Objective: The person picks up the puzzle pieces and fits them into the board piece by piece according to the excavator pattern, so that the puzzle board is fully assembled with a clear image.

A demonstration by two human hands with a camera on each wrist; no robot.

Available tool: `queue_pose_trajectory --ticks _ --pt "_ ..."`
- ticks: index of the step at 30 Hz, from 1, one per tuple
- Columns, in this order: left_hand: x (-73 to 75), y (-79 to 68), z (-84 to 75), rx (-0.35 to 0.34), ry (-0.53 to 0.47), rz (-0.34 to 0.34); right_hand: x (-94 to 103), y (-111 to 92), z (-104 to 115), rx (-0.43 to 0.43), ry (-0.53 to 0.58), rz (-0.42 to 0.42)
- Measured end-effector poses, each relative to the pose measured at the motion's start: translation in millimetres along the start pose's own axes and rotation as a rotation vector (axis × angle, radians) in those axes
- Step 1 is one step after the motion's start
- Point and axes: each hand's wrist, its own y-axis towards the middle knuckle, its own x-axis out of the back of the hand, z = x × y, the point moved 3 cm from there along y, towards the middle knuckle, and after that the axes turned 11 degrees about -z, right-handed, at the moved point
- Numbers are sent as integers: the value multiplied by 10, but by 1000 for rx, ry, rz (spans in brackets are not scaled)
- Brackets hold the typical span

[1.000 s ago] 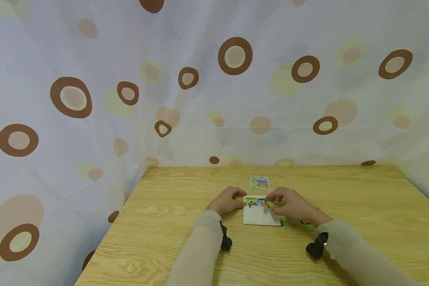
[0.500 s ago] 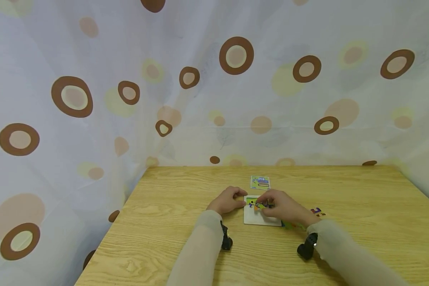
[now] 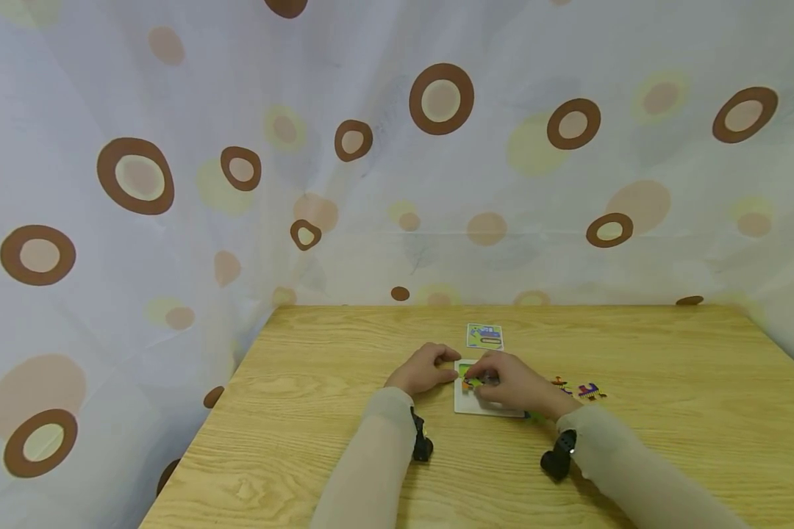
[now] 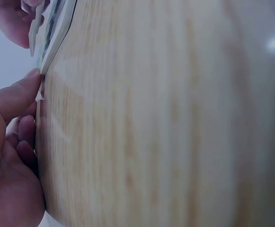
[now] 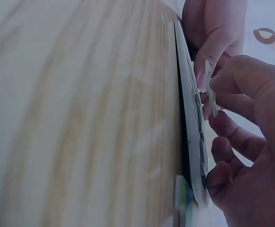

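In the head view a white puzzle board (image 3: pixel 466 404) lies on the table, with colourful pieces along its far part. My left hand (image 3: pixel 425 369) holds the board by its left edge, thumb and index finger at the far corner. Over the board, my right hand (image 3: pixel 512 382) pinches a puzzle piece (image 3: pixel 468 384) between thumb and fingertips. Seen from the right wrist, the piece (image 5: pixel 210 90) is tilted on edge just above the board (image 5: pixel 190 123). The right hand covers much of the board's right half.
Behind the board lies a picture card (image 3: pixel 485 336) showing a vehicle. Loose puzzle pieces (image 3: pixel 590 391) lie on the wooden table (image 3: pixel 291 411) to the right, and another green piece (image 3: pixel 536 416) is partly hidden by the right forearm. A patterned curtain (image 3: pixel 384 169) hangs behind.
My right hand has moved left across the board with the puzzle piece, toward my left hand. More loose pieces now show at the right. The left hand keeps its place on the board.
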Motion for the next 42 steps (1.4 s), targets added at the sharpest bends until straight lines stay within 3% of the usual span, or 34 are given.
queue_pose_trajectory --ticks 18,31,42 --pt "-17 10 22 -21 16 -8 -35 58 24 12 -45 34" --pt "-7 5 11 -2 5 5 -36 75 70 31 -121 29" --pt "4 -12 -17 29 -19 3 -28 84 81 49 -114 45"
